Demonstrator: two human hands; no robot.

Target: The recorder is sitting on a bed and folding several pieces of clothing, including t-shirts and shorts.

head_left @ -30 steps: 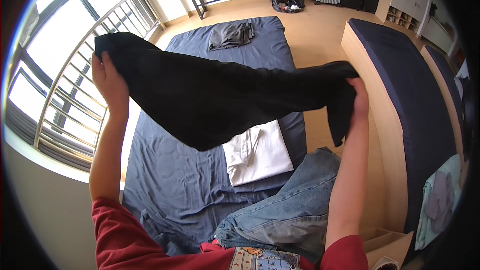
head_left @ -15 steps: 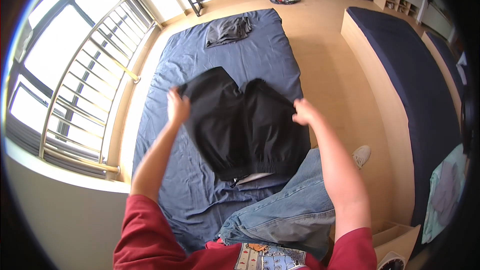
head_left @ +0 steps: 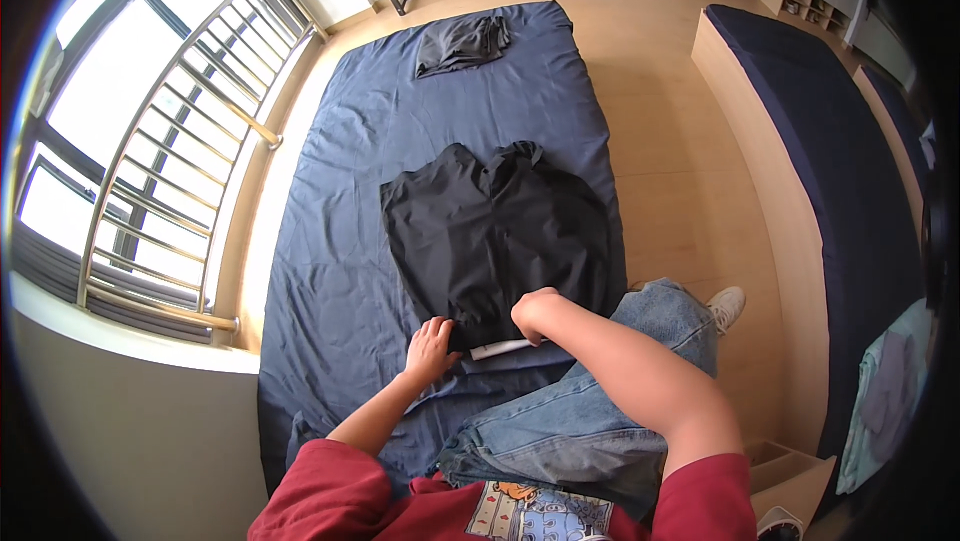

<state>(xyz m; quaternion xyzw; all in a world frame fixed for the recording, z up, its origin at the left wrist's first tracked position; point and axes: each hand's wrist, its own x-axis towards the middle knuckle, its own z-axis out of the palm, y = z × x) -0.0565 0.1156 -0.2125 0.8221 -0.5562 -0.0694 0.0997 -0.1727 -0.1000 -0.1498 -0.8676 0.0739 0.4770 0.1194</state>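
Observation:
A pair of black shorts point(head_left: 490, 231) lies spread on the dark blue bed sheet point(head_left: 330, 241), leg ends away from me and the gathered waistband toward me. My left hand point(head_left: 430, 351) is at the left corner of the waistband, its fingers closed over the edge. Farther right along the same waistband, my right hand point(head_left: 535, 315) is curled with its knuckles up, gripping the fabric; its fingertips are mostly hidden. A strip of white lining point(head_left: 498, 348) shows at the waist opening between the hands.
A dark folded garment point(head_left: 462, 45) rests at the bed's far end. Left of the bed runs a metal railing point(head_left: 185, 151) before the window. To the right stands a long wooden platform with a dark mattress point(head_left: 790, 131). My jeans-covered leg point(head_left: 590, 411) lies across the near right side.
Both hands have come back from the sides of the legs to the waistband, nearer me. The shorts' legs, held out before, now lie flatter on the bed.

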